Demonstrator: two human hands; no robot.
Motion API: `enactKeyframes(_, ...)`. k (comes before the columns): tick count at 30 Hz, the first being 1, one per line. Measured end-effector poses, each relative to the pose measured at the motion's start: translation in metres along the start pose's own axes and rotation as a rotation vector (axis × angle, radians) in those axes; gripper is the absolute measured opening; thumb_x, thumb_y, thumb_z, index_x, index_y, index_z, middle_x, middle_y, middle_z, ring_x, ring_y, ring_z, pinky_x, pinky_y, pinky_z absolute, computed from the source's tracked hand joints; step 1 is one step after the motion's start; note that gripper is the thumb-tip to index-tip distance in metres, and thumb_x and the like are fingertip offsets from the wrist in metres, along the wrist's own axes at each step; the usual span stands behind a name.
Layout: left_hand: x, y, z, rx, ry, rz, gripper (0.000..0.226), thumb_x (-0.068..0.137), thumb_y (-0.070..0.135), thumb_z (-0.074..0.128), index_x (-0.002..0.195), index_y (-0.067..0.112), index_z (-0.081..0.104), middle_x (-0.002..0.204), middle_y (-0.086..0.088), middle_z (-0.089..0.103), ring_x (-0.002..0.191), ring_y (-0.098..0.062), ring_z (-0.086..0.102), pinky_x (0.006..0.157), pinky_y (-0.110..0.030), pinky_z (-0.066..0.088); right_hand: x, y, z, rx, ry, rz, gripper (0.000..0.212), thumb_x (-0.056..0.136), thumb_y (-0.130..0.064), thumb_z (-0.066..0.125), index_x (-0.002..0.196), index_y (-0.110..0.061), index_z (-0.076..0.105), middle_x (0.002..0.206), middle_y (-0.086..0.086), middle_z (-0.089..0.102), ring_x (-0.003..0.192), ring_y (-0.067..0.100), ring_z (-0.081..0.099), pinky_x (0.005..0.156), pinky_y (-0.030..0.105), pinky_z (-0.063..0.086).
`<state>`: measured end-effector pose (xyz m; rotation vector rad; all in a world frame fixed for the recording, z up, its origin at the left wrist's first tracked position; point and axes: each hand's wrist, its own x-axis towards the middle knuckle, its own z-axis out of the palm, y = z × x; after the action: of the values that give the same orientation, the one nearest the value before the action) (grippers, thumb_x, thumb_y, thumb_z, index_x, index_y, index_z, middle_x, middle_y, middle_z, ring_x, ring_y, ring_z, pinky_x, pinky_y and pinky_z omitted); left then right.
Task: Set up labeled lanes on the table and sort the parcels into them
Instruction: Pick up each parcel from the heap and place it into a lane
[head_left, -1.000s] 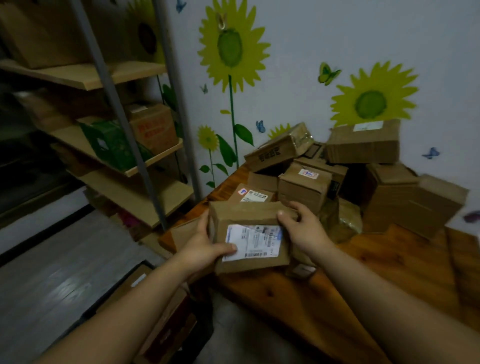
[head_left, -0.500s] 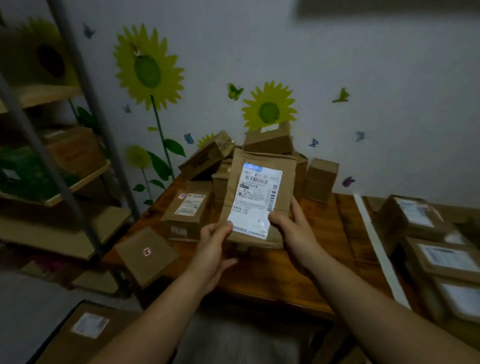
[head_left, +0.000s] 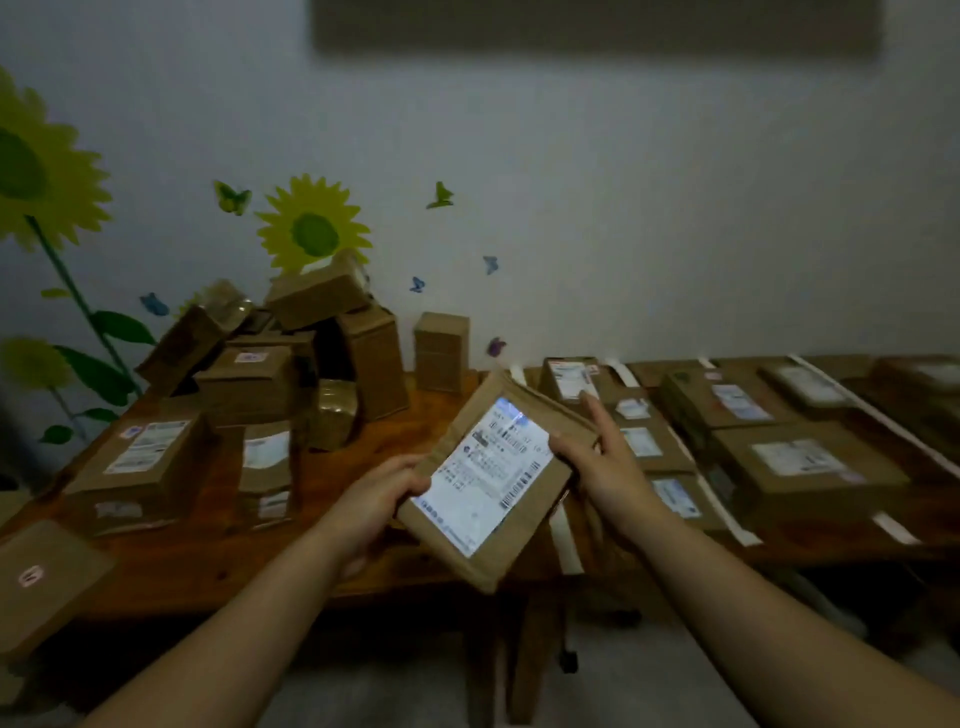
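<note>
I hold a flat brown parcel (head_left: 488, 478) with a white shipping label above the wooden table (head_left: 384, 431), tilted to the right. My left hand (head_left: 379, 493) grips its lower left edge. My right hand (head_left: 597, 457) grips its upper right edge, one finger stretched out. A heap of unsorted brown parcels (head_left: 291, 358) lies at the back left of the table. To the right, white tape strips (head_left: 563, 535) mark lanes, and sorted parcels (head_left: 800, 462) lie in them with labels up.
A large parcel (head_left: 140, 467) and a smaller one (head_left: 267, 467) lie on the table's left part. Another box (head_left: 41, 577) sits lower at the far left. The wall behind carries sunflower and butterfly stickers. Floor shows under the table's front edge.
The view has swung right from the shelves and the pile to the taped lanes. The parcel has turned from flat to upright and moved right, now tilted toward the lanes.
</note>
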<state>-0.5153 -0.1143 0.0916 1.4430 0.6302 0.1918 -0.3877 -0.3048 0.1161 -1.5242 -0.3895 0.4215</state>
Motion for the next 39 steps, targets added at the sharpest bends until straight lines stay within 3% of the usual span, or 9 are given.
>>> enactKeyframes(4,0.018,-0.016,0.079,-0.095,0.164,-0.036,0.053,0.082,0.029,0.069,0.127,0.023,0.041,0.118,-0.01,0.059,0.105,-0.029,0.058,0.09,-0.046,0.05,-0.008,0.033,-0.079,-0.056,0.128,0.144,0.041,0.091,-0.035,0.06,0.129,-0.027,0.047,0.108,-0.004,0.058,0.103,0.019,0.059,0.09,0.039,0.051)
enactKeyframes(9,0.017,-0.04,0.155,-0.083,0.073,-0.127,0.049,0.085,0.024,0.067,0.124,0.021,0.038,0.111,-0.009,0.06,0.092,-0.025,0.063,0.067,-0.034,0.053,-0.023,0.076,-0.138,-0.093,0.176,0.246,0.05,0.095,-0.045,0.049,0.139,-0.021,0.044,0.135,0.001,0.05,0.121,0.02,0.05,0.1,0.034,0.04)
enactKeyframes(14,0.046,-0.051,0.185,0.066,-0.07,-0.106,0.067,0.086,0.025,0.066,0.142,0.032,0.031,0.132,-0.004,0.053,0.107,-0.022,0.06,0.091,-0.041,0.052,-0.009,0.091,-0.165,-0.206,0.259,0.242,0.052,0.096,-0.045,0.046,0.144,-0.027,0.035,0.142,0.0,0.039,0.125,0.021,0.045,0.102,0.039,0.039)
enactKeyframes(18,0.088,-0.046,0.196,0.198,-0.055,-0.014,0.07,0.085,0.028,0.066,0.143,0.042,0.028,0.139,-0.003,0.046,0.116,-0.023,0.056,0.092,-0.041,0.053,0.017,0.092,-0.172,-0.238,0.233,0.176,0.056,0.097,-0.039,0.047,0.148,-0.034,0.024,0.138,-0.005,0.045,0.123,0.013,0.045,0.099,0.034,0.04)
enactKeyframes(22,0.128,-0.032,0.203,0.261,-0.079,0.023,0.065,0.091,0.02,0.059,0.145,0.031,0.023,0.137,-0.001,0.047,0.116,-0.022,0.055,0.072,-0.021,0.053,0.058,0.093,-0.176,-0.401,0.209,0.217,0.068,0.093,-0.042,0.055,0.149,-0.034,0.018,0.15,-0.002,0.024,0.134,0.022,0.037,0.105,0.041,0.038)
enactKeyframes(25,0.157,-0.027,0.207,0.293,-0.088,0.044,0.064,0.091,0.016,0.059,0.145,0.027,0.024,0.143,-0.005,0.041,0.124,-0.024,0.05,0.065,-0.013,0.049,0.092,0.094,-0.181,-0.463,0.165,0.205,0.072,0.091,-0.035,0.06,0.149,-0.032,0.018,0.15,0.001,0.027,0.133,0.021,0.039,0.099,0.035,0.041)
enactKeyframes(28,0.178,-0.028,0.209,0.358,-0.079,0.048,0.066,0.09,0.019,0.06,0.145,0.03,0.025,0.148,-0.003,0.033,0.13,-0.023,0.044,0.074,-0.016,0.045,0.125,0.101,-0.185,-0.493,0.155,0.181,0.067,0.09,-0.035,0.061,0.146,-0.031,0.025,0.146,-0.001,0.039,0.128,0.018,0.044,0.091,0.029,0.042)
enactKeyframes(36,0.222,-0.031,0.226,0.399,-0.073,0.083,0.06,0.092,0.017,0.057,0.139,0.041,0.028,0.139,0.011,0.046,0.126,-0.003,0.042,0.085,-0.011,0.042,0.198,0.119,-0.2,-0.624,0.042,0.185,0.061,0.083,-0.049,0.058,0.135,-0.042,0.029,0.139,-0.002,0.045,0.127,0.02,0.046,0.104,0.045,0.043)
enactKeyframes(39,0.229,-0.026,0.228,0.622,-0.027,0.194,0.068,0.091,0.024,0.058,0.142,0.045,0.018,0.149,0.019,0.024,0.135,-0.001,0.024,0.105,-0.024,0.034,0.212,0.122,-0.209,-0.968,-0.046,0.041,0.06,0.09,-0.049,0.049,0.144,-0.033,0.03,0.149,0.002,0.03,0.135,0.019,0.032,0.109,0.036,0.033)
